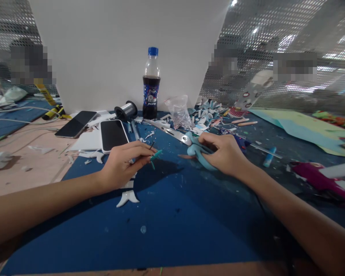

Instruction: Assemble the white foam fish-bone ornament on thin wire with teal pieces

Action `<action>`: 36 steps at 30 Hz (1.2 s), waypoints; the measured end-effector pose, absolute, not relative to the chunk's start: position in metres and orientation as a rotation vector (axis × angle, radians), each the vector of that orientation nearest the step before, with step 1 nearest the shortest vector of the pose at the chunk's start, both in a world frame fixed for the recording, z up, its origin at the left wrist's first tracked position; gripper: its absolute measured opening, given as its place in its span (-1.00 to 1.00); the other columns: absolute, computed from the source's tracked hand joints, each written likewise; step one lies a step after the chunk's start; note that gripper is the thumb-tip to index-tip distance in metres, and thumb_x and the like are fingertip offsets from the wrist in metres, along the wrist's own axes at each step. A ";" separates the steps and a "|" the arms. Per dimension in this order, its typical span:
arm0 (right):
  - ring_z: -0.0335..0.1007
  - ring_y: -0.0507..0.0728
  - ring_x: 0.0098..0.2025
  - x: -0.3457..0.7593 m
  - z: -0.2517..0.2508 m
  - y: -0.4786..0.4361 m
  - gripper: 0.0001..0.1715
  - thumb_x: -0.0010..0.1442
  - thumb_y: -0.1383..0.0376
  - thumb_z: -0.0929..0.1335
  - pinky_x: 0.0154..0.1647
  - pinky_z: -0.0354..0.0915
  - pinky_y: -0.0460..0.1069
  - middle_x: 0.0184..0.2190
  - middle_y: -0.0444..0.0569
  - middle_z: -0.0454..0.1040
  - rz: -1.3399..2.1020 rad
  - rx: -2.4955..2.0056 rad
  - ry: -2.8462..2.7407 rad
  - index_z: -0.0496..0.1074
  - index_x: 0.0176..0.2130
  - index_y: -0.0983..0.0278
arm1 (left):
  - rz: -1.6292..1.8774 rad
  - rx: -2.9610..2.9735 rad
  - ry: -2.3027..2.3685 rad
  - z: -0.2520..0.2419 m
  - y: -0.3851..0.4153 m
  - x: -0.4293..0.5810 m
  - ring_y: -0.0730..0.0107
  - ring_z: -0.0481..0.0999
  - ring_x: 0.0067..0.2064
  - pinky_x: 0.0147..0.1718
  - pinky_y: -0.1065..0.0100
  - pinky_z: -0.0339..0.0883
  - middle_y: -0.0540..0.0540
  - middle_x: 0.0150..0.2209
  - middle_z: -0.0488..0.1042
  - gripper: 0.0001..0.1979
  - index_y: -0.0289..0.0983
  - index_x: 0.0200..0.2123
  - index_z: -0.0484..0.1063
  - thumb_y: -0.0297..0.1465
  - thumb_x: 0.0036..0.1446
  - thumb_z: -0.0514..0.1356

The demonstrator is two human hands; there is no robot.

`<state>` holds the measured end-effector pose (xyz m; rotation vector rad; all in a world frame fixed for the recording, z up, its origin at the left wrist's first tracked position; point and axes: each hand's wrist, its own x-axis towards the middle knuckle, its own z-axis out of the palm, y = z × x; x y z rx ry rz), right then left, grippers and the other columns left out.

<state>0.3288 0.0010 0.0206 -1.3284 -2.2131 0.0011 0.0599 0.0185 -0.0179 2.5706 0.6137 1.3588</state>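
My left hand [129, 163] pinches a small teal piece [155, 156] between thumb and fingertips, and a thin dark tip sticks up beside it. What the piece is, I cannot make out. Across from it, my right hand [222, 151] is closed on the light blue handles of a pair of scissors [186, 138], whose blades point away to the upper left, close to the mat. Just below my left hand lies a white tail-shaped cutout [127, 198], with more white pieces partly hidden under the hand. Both hands are over the blue mat [172, 230].
Behind the hands stand a cola bottle [151, 84], a wire spool [126, 110] and a clear plastic bag [179, 111]. Two phones lie to the left, the nearer white-framed [114, 135]. Scraps [208, 111] heap at the back right. A magenta glue gun [319, 178] lies far right.
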 end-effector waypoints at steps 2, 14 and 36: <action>0.00 -0.03 -0.61 0.328 0.021 0.001 -0.72 0.02 0.23 0.35 -0.60 0.01 -0.08 -0.69 -0.18 0.16 -0.008 -1.339 -2.165 0.18 -0.57 0.24 | 1.364 2.564 0.609 -0.017 0.018 0.061 0.49 0.54 -0.26 -0.31 0.48 0.48 -0.11 -0.31 0.55 -0.90 -0.30 -0.33 0.44 -0.53 0.14 0.13; 0.04 0.00 -0.74 0.331 0.015 0.013 -0.57 -0.03 0.09 0.37 -0.70 -0.05 -0.06 -0.79 -0.15 0.16 -0.107 -1.932 -1.982 0.12 -0.66 0.22 | 1.291 2.499 0.633 -0.019 0.019 0.061 0.51 0.54 -0.34 -0.43 0.53 0.49 -0.13 -0.31 0.55 -0.88 -0.31 -0.33 0.46 -0.52 0.14 0.12; 0.20 0.61 -0.04 0.368 0.029 0.019 -0.26 0.09 0.01 0.28 -0.20 0.20 0.28 -0.15 0.63 0.26 -0.533 -2.217 -1.520 0.25 -0.09 0.67 | 1.182 2.603 0.592 -0.018 0.017 0.064 0.50 0.55 -0.33 -0.41 0.55 0.45 -0.11 -0.32 0.55 -0.88 -0.29 -0.32 0.46 -0.51 0.14 0.12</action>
